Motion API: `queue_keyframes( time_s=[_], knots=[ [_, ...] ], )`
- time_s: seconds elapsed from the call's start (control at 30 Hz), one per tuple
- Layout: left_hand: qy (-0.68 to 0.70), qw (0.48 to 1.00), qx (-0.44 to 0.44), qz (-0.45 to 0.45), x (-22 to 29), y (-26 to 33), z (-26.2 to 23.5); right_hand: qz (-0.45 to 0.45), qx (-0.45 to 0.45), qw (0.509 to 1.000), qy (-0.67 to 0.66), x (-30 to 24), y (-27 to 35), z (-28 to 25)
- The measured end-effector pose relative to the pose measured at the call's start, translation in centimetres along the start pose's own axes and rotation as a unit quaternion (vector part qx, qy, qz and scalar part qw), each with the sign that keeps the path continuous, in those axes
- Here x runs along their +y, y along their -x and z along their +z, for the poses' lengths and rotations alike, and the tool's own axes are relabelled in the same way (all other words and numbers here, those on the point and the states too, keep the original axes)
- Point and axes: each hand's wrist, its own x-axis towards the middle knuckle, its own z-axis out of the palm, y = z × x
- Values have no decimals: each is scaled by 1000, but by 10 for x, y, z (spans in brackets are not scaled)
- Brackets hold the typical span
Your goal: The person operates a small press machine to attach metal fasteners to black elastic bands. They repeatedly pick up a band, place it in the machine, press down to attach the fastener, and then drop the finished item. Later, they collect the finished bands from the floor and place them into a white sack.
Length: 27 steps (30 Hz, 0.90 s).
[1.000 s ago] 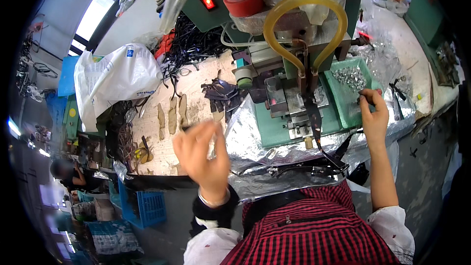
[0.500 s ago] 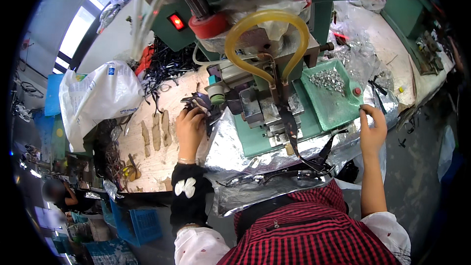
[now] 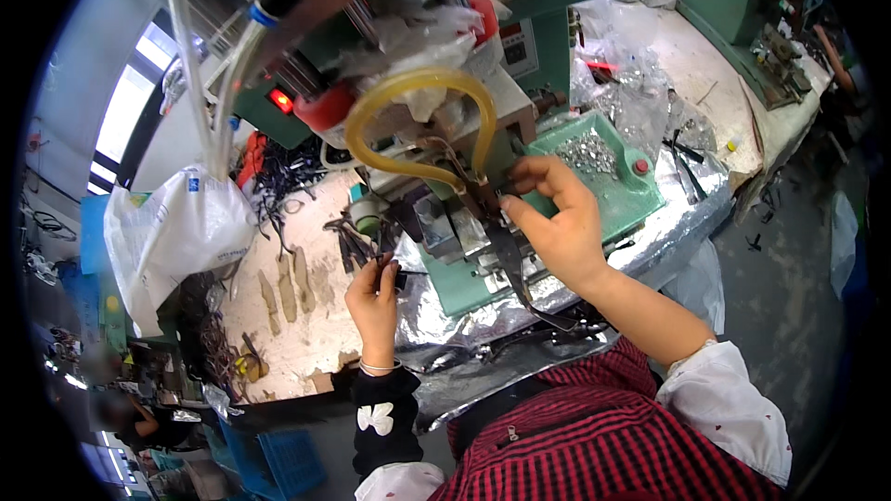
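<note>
Reaching in from the right, my right hand (image 3: 568,227) is at the press's working spot, thumb and forefinger curled towards each other. Whatever is between those fingertips is too small to make out. Just below them, a black strip (image 3: 509,260) hangs from the metal clamp parts of the green press (image 3: 455,301). A yellow hose loop (image 3: 422,79) arches above this spot. On the left, my left hand (image 3: 373,304) pinches a thin black strip (image 3: 385,262) beside other black strips (image 3: 351,246) on the bench. A green tray (image 3: 636,199) of small metal pieces (image 3: 587,150) sits right of the press.
Silver foil (image 3: 687,199) covers the bench's front edge, with black strips (image 3: 506,345) lying along it. A white plastic bag (image 3: 181,232) stands at left near brown strips (image 3: 286,288). Behind is a pile of black strips (image 3: 288,172). A blue crate (image 3: 288,459) is on the floor.
My right hand has gone from the tray's right corner leftward to the press. My left hand has drawn back slightly with a black strip pinched. The whole view has shifted and tilted.
</note>
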Motion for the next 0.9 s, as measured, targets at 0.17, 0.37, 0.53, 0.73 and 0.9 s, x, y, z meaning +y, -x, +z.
queue_keyframes(
  time_s=[0.17, 0.37, 0.53, 0.73, 0.9],
  knots=[
    [-40, 987, 123, 92, 48, 3, -2, 43, -11, 998, -54, -3, 4, 3],
    [-143, 868, 10, 476, 157, 30, 4, 52, -80, 990, -101, -38, 23, 1],
    [-122, 830, -57, 541, 158, 19, 59, 30, -141, 989, 18, -31, 8, -26],
    [-130, 809, -46, 572, 146, 17, 69, -43, 161, 976, 141, 55, -32, -116],
    [-122, 818, -48, 560, 143, 18, 71, 41, 63, 952, 297, 48, -2, -130]
  ],
)
